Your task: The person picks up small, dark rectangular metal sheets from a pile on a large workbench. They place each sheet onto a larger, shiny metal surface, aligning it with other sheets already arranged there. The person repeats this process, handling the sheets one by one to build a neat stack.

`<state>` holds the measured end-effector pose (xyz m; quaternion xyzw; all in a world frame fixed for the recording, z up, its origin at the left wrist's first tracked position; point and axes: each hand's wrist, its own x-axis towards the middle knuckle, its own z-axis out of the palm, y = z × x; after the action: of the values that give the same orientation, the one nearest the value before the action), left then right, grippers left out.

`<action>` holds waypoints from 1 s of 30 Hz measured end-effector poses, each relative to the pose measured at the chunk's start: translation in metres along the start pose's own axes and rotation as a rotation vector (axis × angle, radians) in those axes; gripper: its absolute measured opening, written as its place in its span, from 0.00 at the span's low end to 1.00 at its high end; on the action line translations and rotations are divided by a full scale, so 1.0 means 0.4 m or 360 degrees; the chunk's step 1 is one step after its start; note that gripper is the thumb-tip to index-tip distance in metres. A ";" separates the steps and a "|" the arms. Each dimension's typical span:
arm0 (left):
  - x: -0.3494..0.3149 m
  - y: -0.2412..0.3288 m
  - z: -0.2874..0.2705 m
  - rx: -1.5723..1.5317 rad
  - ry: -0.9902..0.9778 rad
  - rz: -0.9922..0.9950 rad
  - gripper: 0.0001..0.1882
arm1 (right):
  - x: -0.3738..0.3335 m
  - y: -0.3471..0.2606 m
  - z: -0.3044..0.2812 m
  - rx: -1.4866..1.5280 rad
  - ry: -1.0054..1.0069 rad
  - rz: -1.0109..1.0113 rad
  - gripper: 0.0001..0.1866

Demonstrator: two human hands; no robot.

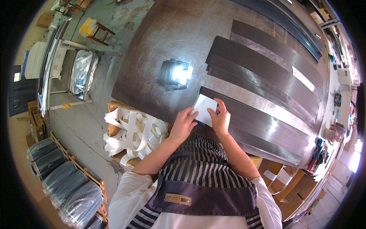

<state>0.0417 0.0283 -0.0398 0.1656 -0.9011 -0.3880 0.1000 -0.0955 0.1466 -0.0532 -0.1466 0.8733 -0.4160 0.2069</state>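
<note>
A white card (205, 108) lies over the left end of a dark strip (259, 121), at the near edge of the desk (152, 49). The left hand (183, 124) and right hand (221, 118) grip its opposite sides. Near left, a box (113, 130) holds white tape (145, 129).

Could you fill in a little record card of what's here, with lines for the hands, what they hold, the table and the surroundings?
Left hand: fingers and thumb on the white sheet's left side
Right hand: gripping the sheet's right side
Held item: white sheet, rectangular, over the near end of a dark strip
Table: brown-grey top
On table: long dark strips; small dark pieces, stacked unevenly
Left of person: white ribbons, tangled, in a cardboard box
Far left: stool, partly yellow-covered
</note>
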 end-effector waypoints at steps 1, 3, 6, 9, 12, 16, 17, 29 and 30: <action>0.008 0.014 -0.013 0.0076 -0.0077 -0.0009 0.23 | 0.000 0.000 -0.001 -0.0061 -0.0008 -0.0019 0.25; 0.024 0.029 -0.031 0.0207 -0.0189 0.0071 0.20 | -0.001 0.000 -0.003 -0.0155 -0.0031 -0.0042 0.26; 0.054 0.035 -0.049 0.0325 -0.0272 0.0290 0.17 | 0.004 0.010 0.003 -0.0280 -0.0020 -0.0150 0.29; 0.074 0.026 -0.029 0.0361 -0.0306 0.0353 0.16 | 0.004 -0.011 -0.011 -0.0484 -0.0136 -0.0253 0.34; 0.085 0.020 0.006 0.0465 -0.0314 0.0252 0.14 | -0.017 -0.097 -0.047 -0.0915 -0.0248 -0.0299 0.47; 0.102 0.059 0.019 0.0528 -0.0117 0.0252 0.08 | 0.007 -0.064 -0.061 -0.1017 -0.0244 -0.0229 0.50; 0.106 0.060 0.021 0.0535 -0.0098 0.0223 0.10 | 0.010 -0.065 -0.068 -0.0986 -0.0259 -0.0251 0.46; 0.441 -0.029 0.098 -0.2320 0.0227 -0.1182 0.22 | 0.296 0.171 -0.319 -0.0952 0.0263 -0.0280 0.24; 0.460 -0.034 0.104 -0.2486 0.0286 -0.1237 0.23 | 0.300 0.189 -0.317 -0.1020 0.0242 -0.0281 0.24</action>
<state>-0.1383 -0.0220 -0.0687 0.3750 -0.2462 -0.8861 0.1162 -0.2677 0.2258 -0.0696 -0.2478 0.9565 -0.1464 0.0478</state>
